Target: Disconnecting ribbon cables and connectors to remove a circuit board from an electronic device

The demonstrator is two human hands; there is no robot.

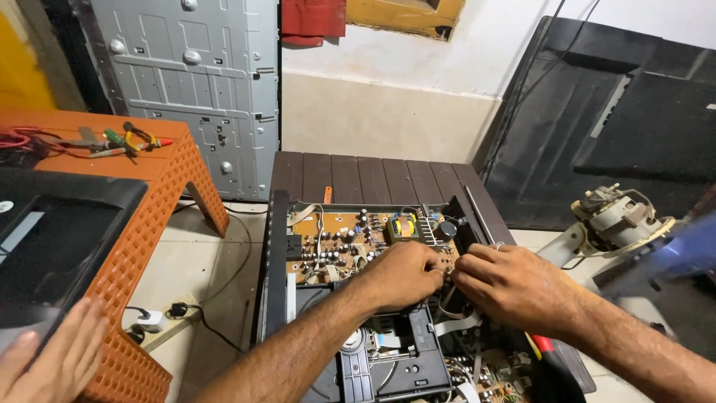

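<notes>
Both your hands are in the open player now, on the brown bench (350,173). Your left hand (403,275) and right hand (514,287) meet at the circuit board (335,242), fingers curled onto something small; what exactly, I cannot tell. You look mid-way through freeing a connector, which calls for a steady pull. Another person's hand (52,358) rests lower left.

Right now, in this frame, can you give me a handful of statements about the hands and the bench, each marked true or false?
1. Both hands, left hand and right hand, meet over the circuit board. True.
2. The device's top cover is on. False: it is open, board exposed.
3. Pliers lie on the orange table. True.
4. The right hand holds the pliers. False: they lie far off.
5. Another person's hand shows at lower left. True.
</notes>
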